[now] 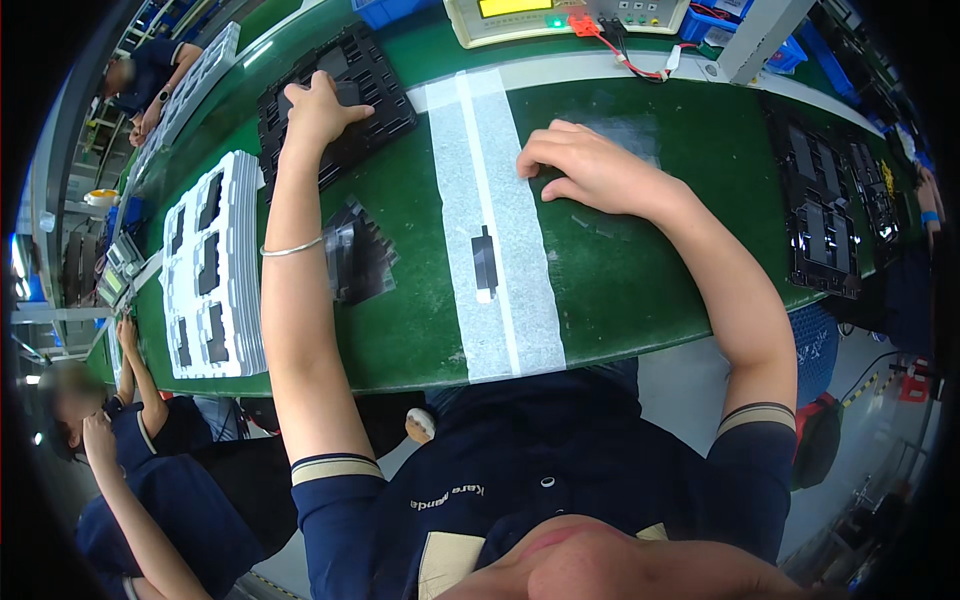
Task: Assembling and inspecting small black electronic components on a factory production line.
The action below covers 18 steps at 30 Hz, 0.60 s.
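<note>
My left hand (322, 112) reaches over a black compartment tray (385, 85) at the back left. Its thumb and fingers are spread at a dark flat piece in the tray, with no grip on it visible. My right hand (600, 170) is above the green table, just right of a white cloth-like strip (455, 150). Its fingers are loosely bent, the thumb apart from them, and nothing shows between. On the strip lies a small flat black part (484, 262) with a narrow tab at its far end and a white bit at its near end.
A stack of white trays (245, 270) holding black parts stands left. Dark clear film pieces (360, 255) lie beside my left forearm. An instrument (560, 20) with cables stands at the back. More black trays (820, 200) lie right. Other people sit at the left.
</note>
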Motion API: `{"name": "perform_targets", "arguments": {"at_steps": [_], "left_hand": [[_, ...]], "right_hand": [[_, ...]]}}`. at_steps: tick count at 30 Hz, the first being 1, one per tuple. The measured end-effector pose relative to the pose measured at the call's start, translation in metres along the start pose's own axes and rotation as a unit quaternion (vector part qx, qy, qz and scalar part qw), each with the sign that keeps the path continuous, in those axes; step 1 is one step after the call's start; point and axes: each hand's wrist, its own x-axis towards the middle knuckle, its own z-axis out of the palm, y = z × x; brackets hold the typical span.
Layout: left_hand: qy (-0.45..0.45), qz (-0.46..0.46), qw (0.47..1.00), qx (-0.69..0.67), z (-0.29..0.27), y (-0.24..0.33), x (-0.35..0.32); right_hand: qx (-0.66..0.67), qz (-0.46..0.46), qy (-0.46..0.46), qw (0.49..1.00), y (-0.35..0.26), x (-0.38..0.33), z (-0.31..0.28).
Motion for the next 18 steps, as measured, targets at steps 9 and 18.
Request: {"name": "perform_targets", "arguments": {"at_steps": [9, 18], "left_hand": [[0.099, -0.021, 0.981, -0.166, 0.009, -0.043, 0.000], [-0.161, -0.042, 0.626, -0.761, -0.009, 0.027, -0.135]], "right_hand": [[-0.038, -0.014, -0.019, 0.999, -0.003, 0.015, 0.000], [-0.001, 0.012, -0.099, 0.995, 0.002, 0.000, -0.017]]}}
